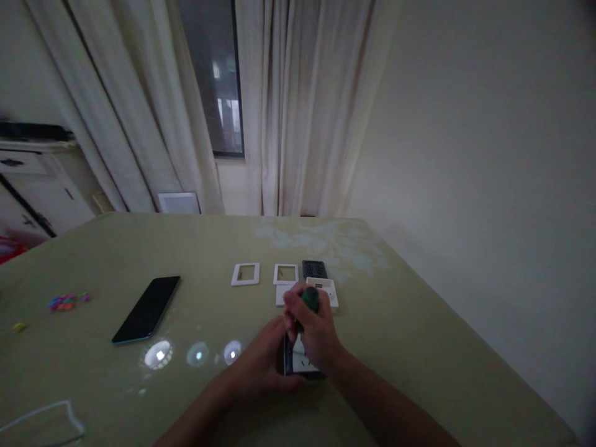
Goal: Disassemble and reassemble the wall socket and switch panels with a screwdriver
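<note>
Bare forearms (384, 397) extend from the lower edge over a greenish table (419, 347). Right hand (321, 338): fingers wrapped around a green-handled tool (310, 298), its tip hidden, above the white-faced socket plate (302, 362). Left hand (265, 355): fingers and thumb clasp the plate's left side. Beyond lie two white frames (245, 283) and a dark panel (315, 269); left, a phone (146, 310).

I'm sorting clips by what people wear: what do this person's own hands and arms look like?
The left hand and right hand are ungloved. The forearms are bare, with no sleeve, watch or bracelet visible. Rings or small markings are too dim to tell.
</note>
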A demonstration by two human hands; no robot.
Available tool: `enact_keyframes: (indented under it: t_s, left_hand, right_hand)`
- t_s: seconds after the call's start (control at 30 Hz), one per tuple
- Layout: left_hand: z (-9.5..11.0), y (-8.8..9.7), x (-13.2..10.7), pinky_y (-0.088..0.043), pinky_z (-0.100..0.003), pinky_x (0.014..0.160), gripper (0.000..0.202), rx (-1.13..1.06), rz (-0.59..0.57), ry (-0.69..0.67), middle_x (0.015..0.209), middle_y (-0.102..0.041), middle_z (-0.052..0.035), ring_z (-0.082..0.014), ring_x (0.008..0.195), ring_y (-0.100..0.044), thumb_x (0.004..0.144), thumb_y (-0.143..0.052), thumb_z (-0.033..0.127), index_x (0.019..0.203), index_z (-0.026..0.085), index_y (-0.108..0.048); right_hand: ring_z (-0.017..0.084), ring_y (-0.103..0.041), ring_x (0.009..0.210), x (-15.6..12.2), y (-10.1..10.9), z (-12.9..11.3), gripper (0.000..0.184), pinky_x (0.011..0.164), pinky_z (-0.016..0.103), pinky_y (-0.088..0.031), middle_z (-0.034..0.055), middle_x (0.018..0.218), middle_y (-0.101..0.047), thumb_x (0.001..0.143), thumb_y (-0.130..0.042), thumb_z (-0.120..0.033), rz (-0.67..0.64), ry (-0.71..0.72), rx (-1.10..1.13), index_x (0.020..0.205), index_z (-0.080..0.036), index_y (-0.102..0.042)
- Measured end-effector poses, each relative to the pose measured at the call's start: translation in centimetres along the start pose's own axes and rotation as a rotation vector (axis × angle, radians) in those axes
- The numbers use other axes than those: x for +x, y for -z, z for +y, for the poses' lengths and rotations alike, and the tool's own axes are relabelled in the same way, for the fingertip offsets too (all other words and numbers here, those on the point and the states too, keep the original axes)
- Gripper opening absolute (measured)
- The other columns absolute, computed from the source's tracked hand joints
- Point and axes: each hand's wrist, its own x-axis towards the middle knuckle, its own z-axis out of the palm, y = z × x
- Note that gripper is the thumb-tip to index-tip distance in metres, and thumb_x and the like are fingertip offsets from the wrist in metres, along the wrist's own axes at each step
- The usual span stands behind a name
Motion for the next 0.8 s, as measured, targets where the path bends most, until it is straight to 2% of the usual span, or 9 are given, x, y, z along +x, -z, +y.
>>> enact_keyframes:
  t_s: [0.03, 0.13, 0.2, 0.3, 0.4, 0.53, 0.6, 0.7, 0.8]
  left_hand:
    - [0.2, 0.1, 0.0, -0.051, -0.057, 0.117, 0.083, 0.003, 0.001, 0.012, 0.145, -0.063, -0.0135, -0.0393, 0.136, -0.059, 0.077, -0.091, 0.038, 0.151, 0.024, -0.056]
    - [1.2, 0.5, -0.2, -0.052, -0.053, 0.116, 0.083, 0.023, -0.025, 0.065, 0.142, -0.061, -0.012, -0.0368, 0.134, -0.06, 0.074, -0.093, 0.037, 0.148, 0.025, -0.057]
    - [1.7, 0.8, -0.3, -0.052, -0.052, 0.115, 0.083, 0.031, -0.062, 0.085, 0.141, -0.06, -0.0112, -0.0352, 0.132, -0.061, 0.075, -0.093, 0.036, 0.149, 0.026, -0.056]
    - [1.5, 1.0, -0.6, -0.05, -0.054, 0.118, 0.084, 0.051, -0.107, 0.08, 0.146, -0.059, -0.0117, -0.0358, 0.136, -0.06, 0.076, -0.091, 0.033, 0.152, 0.028, -0.054]
    - [1.0, 0.9, -1.0, -0.039, -0.062, 0.129, 0.095, 0.104, -0.127, 0.095, 0.163, -0.049, -0.0139, -0.0409, 0.151, -0.048, 0.079, -0.088, 0.03, 0.162, 0.032, -0.043]
    - [1.8, -0.1, -0.6, -0.03, -0.069, 0.132, 0.111, 0.216, -0.136, 0.141, 0.176, -0.036, -0.0167, -0.0465, 0.16, -0.034, 0.081, -0.09, 0.047, 0.172, 0.03, -0.028]
    - [2.7, -0.7, 0.1, -0.032, -0.068, 0.131, 0.104, 0.28, -0.134, 0.135, 0.171, -0.043, -0.0174, -0.0463, 0.157, -0.039, 0.082, -0.09, 0.051, 0.169, 0.028, -0.037]
    - [3.6, -1.4, 1.0, -0.041, -0.064, 0.126, 0.084, 0.302, -0.124, 0.122, 0.159, -0.056, -0.0175, -0.0437, 0.146, -0.052, 0.084, -0.087, 0.045, 0.157, 0.026, -0.051]
    - [3.5, -1.6, 1.3, -0.046, -0.061, 0.121, 0.078, 0.263, -0.096, 0.111, 0.152, -0.059, -0.0177, -0.0423, 0.14, -0.057, 0.084, -0.086, 0.043, 0.152, 0.025, -0.053]
  right_hand:
    - [0.01, -0.049, 0.045, 0.4, 1.0, -0.3, 0.05, 0.043, 0.022, -0.038, -0.0047, 0.057, -0.058, 0.079, -0.087, -0.065, 0.072, 0.004, 0.081, 0.072, -0.021, -0.063]
    - [0.014, -0.066, 0.064, 1.3, 4.7, -1.0, 0.051, 0.063, 0.025, -0.056, 0.0016, 0.073, -0.071, 0.076, -0.087, -0.067, 0.286, 0.099, 0.175, 0.072, -0.02, -0.07]
    - [0.012, -0.063, 0.063, 1.4, 7.2, -0.9, 0.054, 0.058, 0.022, -0.052, 0.001, 0.073, -0.07, 0.071, -0.087, -0.072, 0.391, 0.105, 0.165, 0.07, -0.02, -0.072]
    - [0.009, -0.048, 0.051, 0.7, 9.8, -0.1, 0.061, 0.044, 0.019, -0.037, -0.0024, 0.06, -0.058, 0.068, -0.085, -0.077, 0.429, 0.075, 0.15, 0.065, -0.019, -0.069]
    - [0.009, -0.042, 0.046, 0.0, 10.6, 0.8, 0.064, 0.041, 0.02, -0.03, -0.0031, 0.053, -0.052, 0.071, -0.082, -0.08, 0.437, 0.028, 0.145, 0.062, -0.019, -0.065]
    - [0.008, -0.037, 0.044, -0.2, 10.6, 0.6, 0.063, 0.042, 0.02, -0.03, -0.0053, 0.049, -0.048, 0.076, -0.076, -0.08, 0.367, -0.06, 0.16, 0.062, -0.021, -0.059]
    - [0.008, -0.031, 0.041, 0.0, 10.8, 0.3, 0.061, 0.04, 0.021, -0.025, -0.0073, 0.047, -0.044, 0.076, -0.076, -0.079, 0.3, -0.149, 0.16, 0.063, -0.022, -0.058]
    - [0.007, -0.029, 0.04, 0.1, 11.2, 0.3, 0.059, 0.039, 0.021, -0.022, -0.008, 0.046, -0.044, 0.076, -0.078, -0.076, 0.261, -0.226, 0.138, 0.064, -0.022, -0.058]
    - [0.007, -0.031, 0.041, 0.0, 11.2, 0.8, 0.059, 0.04, 0.02, -0.023, -0.0077, 0.046, -0.045, 0.077, -0.077, -0.075, 0.264, -0.249, 0.114, 0.064, -0.021, -0.056]
